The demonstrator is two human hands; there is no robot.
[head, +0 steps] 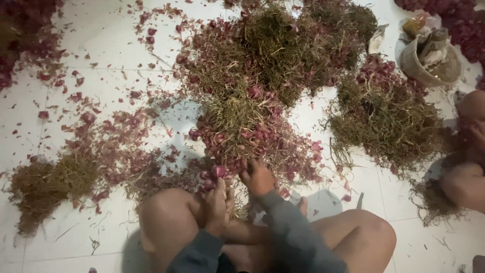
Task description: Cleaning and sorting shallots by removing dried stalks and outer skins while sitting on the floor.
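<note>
A big heap of red shallots with dry stalks and roots lies on the white tiled floor in front of me. My left hand is closed around a shallot at the heap's near edge, between my bare knees. My right hand reaches into the heap just beside it, fingers buried among the bulbs; whether it grips anything is hidden. Both forearms wear dark grey sleeves.
A pile of cut dry roots sits at the left, with loose red skins scattered around. Another shallot heap lies at right, beside a round basket. Another person's bare knees show at the right edge.
</note>
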